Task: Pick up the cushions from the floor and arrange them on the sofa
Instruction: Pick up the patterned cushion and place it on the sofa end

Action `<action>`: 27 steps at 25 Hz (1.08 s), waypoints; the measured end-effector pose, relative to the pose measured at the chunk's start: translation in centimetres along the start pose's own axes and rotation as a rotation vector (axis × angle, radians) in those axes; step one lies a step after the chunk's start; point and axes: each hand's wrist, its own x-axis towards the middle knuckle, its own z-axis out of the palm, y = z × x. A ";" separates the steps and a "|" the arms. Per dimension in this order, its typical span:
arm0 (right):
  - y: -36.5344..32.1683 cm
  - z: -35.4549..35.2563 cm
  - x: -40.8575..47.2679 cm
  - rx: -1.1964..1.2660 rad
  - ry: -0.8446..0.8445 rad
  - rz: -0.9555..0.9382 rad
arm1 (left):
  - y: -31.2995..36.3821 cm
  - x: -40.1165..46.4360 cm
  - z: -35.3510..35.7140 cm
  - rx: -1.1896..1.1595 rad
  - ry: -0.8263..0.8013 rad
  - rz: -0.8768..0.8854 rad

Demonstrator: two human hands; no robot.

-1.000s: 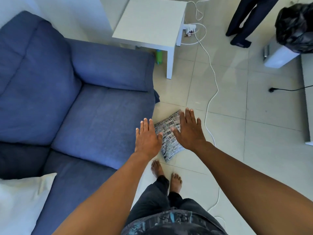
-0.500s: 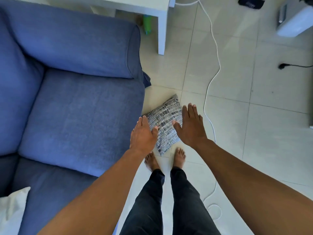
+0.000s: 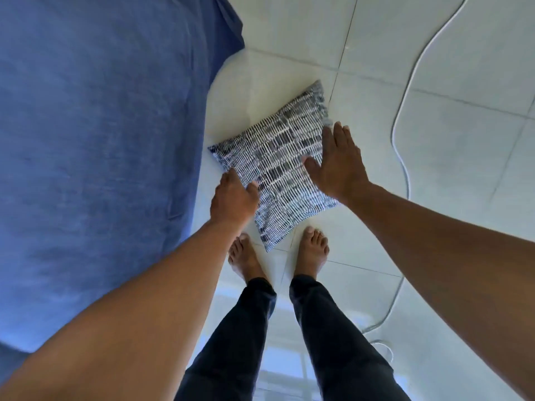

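Patterned cushion (image 3: pixel 278 166), black-and-white woven print, lies flat on the tiled floor (image 3: pixel 434 140) just right of the blue sofa (image 3: pixel 101 125), one corner pointing at the person's bare feet (image 3: pixel 312 250). Left hand (image 3: pixel 233 198) at the cushion's near-left edge, fingers curled down, thumb on the fabric; cannot tell if it has actually closed on anything. Right hand (image 3: pixel 337 166) spread flat and open at the right edge, thumb over the cover, holding nothing; contact vs. hover unclear from above. Cushion not lifted, step looks like the two-hand reach before pickup. Handling guess: light, soft, squashy, not fragile; fabric cover gives good friction, will sag if taken by one corner. Best hold likely opposite side edges, pinch into the stuffing, or one hand under and one on top. White cable (image 3: pixel 401 134) snakes along the floor right of the cushion, near the right hand but apart from the cushion, and trails back toward the near side, coiling by the right leg; possible snag or trip when stepping. Sofa seat is close on the left and the part in view is bare, short carry, nothing between cushion and seat. Frame is slightly motion-blurred at the cushion's far corner.
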 end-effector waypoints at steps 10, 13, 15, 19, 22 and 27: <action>6.8 10.0 13.2 0.393 0.057 0.246 | -3.0 14.0 8.3 -0.599 -0.006 -0.451; 7.9 9.7 14.5 0.598 -0.030 0.435 | -3.5 14.5 8.8 -0.816 -0.033 -0.488; 8.0 8.3 13.7 0.704 -0.058 0.479 | -2.7 13.3 8.0 -0.907 -0.068 -0.482; 7.9 3.9 8.8 0.826 0.000 0.469 | 0.2 8.2 5.1 -0.962 -0.051 -0.414; 5.9 -2.1 3.6 0.861 0.094 0.443 | 2.6 2.8 1.4 -0.965 -0.042 -0.352; 2.5 -13.2 -5.1 0.856 0.192 0.400 | 6.0 -6.9 -5.7 -0.992 -0.015 -0.280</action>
